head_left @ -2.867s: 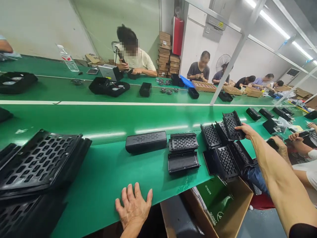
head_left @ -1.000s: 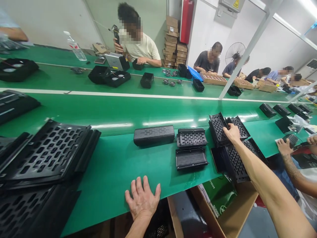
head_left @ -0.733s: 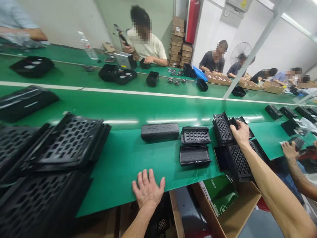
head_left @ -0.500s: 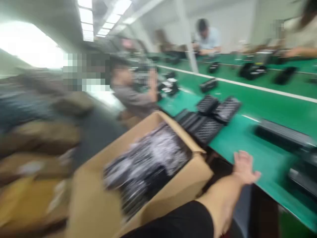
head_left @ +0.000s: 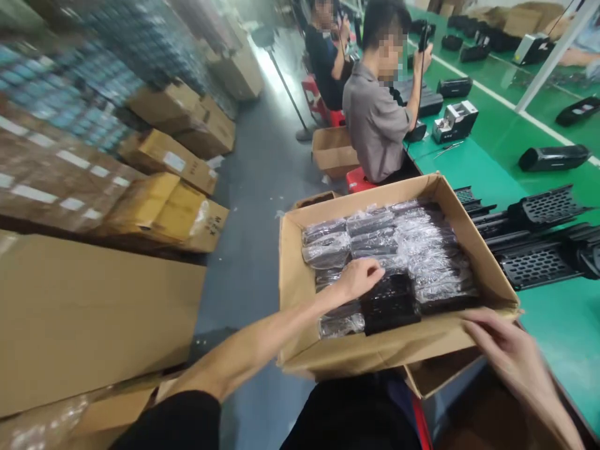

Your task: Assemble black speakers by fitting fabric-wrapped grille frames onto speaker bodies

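An open cardboard box [head_left: 370,353] sits in front of me, holding rows of dark parts in clear plastic wrap [head_left: 429,250]. My left hand [head_left: 360,278] reaches in over its middle, at the wrapped parts beside a bare-looking black part [head_left: 391,300]. Its fingers are curled together; whatever lies between them is hidden. My right hand [head_left: 509,350] is at the box's near right corner, fingers stretched toward the rim and thumb apart, slightly blurred. Nothing shows in its grasp.
Black perforated housings [head_left: 539,265] lie on the green table [head_left: 557,325] right of the box. Beyond sits a co-worker in a grey shirt [head_left: 377,125], another person farther back. Cartons [head_left: 159,212] line the left side of the grey floor [head_left: 244,206]. Another open box [head_left: 440,369] is underneath.
My view has swung left and down toward the box. My left hand has gone from the green table's edge into the box. My right hand has come into view.
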The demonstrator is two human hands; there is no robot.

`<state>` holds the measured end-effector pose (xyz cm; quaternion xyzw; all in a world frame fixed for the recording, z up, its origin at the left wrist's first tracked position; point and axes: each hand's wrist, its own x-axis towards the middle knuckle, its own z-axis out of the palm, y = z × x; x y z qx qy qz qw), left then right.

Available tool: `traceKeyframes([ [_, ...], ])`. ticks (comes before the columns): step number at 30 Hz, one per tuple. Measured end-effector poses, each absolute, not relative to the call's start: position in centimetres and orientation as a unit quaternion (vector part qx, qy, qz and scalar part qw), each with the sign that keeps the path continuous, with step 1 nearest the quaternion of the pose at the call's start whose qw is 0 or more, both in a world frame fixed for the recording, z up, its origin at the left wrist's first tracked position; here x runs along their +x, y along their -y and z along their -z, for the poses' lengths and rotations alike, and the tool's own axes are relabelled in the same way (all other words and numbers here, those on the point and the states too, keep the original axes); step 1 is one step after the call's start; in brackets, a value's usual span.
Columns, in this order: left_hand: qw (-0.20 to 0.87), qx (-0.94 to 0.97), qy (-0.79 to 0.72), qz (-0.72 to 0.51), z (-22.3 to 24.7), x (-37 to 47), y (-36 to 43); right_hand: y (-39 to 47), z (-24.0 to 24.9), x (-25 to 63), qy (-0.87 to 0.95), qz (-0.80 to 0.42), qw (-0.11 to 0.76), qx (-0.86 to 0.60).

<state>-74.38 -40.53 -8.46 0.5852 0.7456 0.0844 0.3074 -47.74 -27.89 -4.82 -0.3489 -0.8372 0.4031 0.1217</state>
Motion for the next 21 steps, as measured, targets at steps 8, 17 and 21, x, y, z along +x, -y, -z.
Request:
traceKeyframes([
  [8, 0.344, 0.62, -0.705, -0.002, 17.7, -74.8, 41.2, 29.2, 11.1, -62.0, 0.879, -0.255, -0.354, -0.193],
  [17, 0.334, 0.638, -0.693, -0.017, 18.1, -77.1, 43.0, 30.3, 11.8, -60.8, 0.877, -0.217, -0.406, -0.138],
  [21, 0.338, 0.613, -0.713, -0.044, 17.0, -77.9, 43.6, 30.0, 9.1, -59.4, 0.894, -0.207, -0.379, -0.121],
])
